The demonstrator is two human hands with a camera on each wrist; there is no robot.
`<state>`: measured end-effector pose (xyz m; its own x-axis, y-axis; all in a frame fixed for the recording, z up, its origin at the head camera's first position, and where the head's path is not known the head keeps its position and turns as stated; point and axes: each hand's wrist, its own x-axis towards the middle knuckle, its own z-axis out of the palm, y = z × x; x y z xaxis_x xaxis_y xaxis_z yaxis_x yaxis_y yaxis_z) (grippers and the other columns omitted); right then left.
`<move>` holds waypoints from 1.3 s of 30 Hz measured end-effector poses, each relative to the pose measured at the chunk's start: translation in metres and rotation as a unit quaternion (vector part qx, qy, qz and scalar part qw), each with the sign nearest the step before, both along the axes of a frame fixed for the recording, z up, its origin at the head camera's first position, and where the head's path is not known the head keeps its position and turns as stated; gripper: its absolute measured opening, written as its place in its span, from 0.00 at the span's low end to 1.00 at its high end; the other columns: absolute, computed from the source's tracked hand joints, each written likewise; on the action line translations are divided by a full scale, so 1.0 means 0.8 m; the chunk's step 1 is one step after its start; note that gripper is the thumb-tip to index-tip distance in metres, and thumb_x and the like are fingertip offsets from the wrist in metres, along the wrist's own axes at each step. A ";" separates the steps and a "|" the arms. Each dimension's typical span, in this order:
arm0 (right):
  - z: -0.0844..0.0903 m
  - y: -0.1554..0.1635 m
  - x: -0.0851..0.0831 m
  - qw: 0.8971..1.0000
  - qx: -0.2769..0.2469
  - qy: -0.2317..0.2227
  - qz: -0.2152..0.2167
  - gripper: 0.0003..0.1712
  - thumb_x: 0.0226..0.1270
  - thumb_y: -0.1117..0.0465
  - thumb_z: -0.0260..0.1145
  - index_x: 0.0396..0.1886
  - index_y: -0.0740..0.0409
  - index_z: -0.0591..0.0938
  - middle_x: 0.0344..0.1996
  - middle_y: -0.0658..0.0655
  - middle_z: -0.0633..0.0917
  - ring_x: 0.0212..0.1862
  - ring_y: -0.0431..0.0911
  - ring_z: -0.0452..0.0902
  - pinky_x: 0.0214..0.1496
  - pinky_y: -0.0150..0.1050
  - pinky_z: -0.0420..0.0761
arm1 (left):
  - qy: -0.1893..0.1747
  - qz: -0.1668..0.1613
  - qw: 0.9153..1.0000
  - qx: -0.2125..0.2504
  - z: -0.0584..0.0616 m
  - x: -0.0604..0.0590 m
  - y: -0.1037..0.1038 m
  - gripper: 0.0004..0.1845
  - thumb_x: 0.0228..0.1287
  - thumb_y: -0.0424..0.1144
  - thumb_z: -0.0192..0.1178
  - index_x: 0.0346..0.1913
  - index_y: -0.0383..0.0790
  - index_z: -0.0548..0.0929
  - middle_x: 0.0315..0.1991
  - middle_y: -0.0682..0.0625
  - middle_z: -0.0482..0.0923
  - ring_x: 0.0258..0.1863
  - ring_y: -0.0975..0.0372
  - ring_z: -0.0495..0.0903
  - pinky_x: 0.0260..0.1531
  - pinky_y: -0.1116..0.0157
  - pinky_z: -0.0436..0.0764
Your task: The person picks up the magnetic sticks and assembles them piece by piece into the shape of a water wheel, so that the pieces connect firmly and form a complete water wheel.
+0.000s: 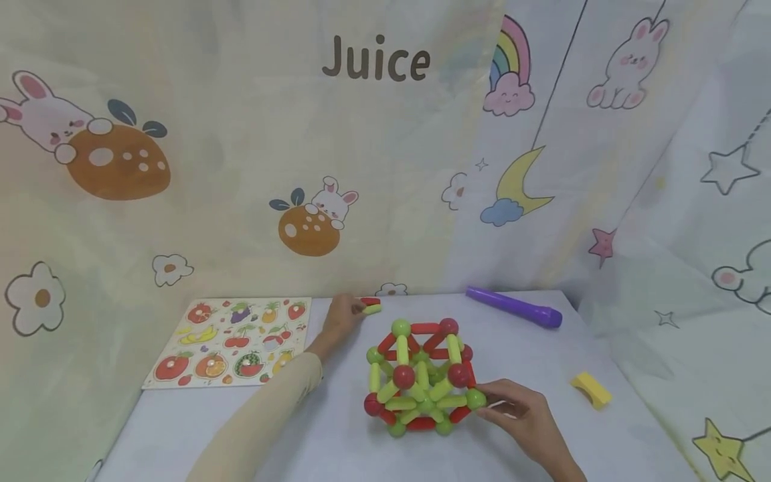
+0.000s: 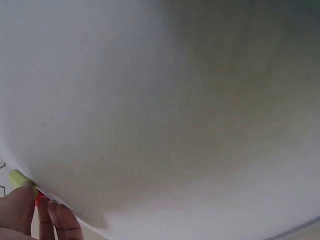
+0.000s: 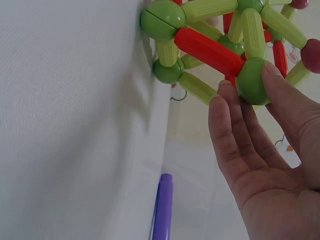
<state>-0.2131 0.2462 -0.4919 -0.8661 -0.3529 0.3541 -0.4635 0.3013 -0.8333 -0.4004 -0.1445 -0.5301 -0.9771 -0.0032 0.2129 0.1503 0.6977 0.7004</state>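
A ball-and-rod building toy [image 1: 426, 402] of red and light-green rods joined by red and green balls stands on the white tabletop. At its right corner my right hand [image 1: 524, 412] pinches a green ball [image 3: 251, 82] between thumb and fingers. Far back, beside the fruit board, my left hand [image 1: 345, 318] holds a light-green rod [image 1: 372, 309] with its thumb against it. Just behind that lies a red rod [image 1: 370, 301], partly hidden; whether the left fingers grip it too I cannot tell.
Left of the left hand lies a fruit picture board [image 1: 225, 345]. A purple toy microphone [image 1: 515, 308] is at the back right, with a yellow arched block [image 1: 592, 390] nearer the right edge. A printed curtain [image 1: 385, 167] hangs behind the table.
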 end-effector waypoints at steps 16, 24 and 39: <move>-0.001 0.000 0.001 1.000 0.014 0.024 -0.008 0.21 0.63 0.70 0.79 0.56 0.58 0.90 0.45 0.55 0.92 0.43 0.43 0.89 0.42 0.37 0.91 | 0.038 -0.038 0.985 0.162 0.098 0.146 -0.018 0.07 0.66 0.35 0.77 0.46 0.42 0.95 0.41 0.51 0.93 0.43 0.55 0.87 0.40 0.67 0.83; 0.001 -0.002 0.004 1.000 0.016 0.013 -0.016 0.21 0.63 0.69 0.80 0.56 0.57 0.90 0.46 0.56 0.92 0.44 0.42 0.89 0.43 0.34 0.90 | 0.055 -0.141 0.980 0.129 0.177 0.233 0.017 0.09 0.66 0.38 0.78 0.47 0.48 0.96 0.40 0.57 0.92 0.46 0.55 0.84 0.46 0.59 0.81; -0.001 0.002 0.001 1.000 0.004 0.009 -0.012 0.19 0.63 0.69 0.79 0.55 0.59 0.90 0.47 0.59 0.92 0.44 0.45 0.90 0.44 0.36 0.90 | 0.030 -0.204 0.977 0.050 0.179 0.231 0.082 0.07 0.64 0.39 0.79 0.44 0.49 0.96 0.32 0.63 0.86 0.47 0.51 0.80 0.38 0.66 0.83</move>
<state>-0.2121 0.2476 -0.4931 -0.8679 -0.3353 0.3665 -0.4705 0.3184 -0.8229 -0.2158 -0.0785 -0.3871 -0.8868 0.3609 0.2888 0.4453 0.4997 0.7430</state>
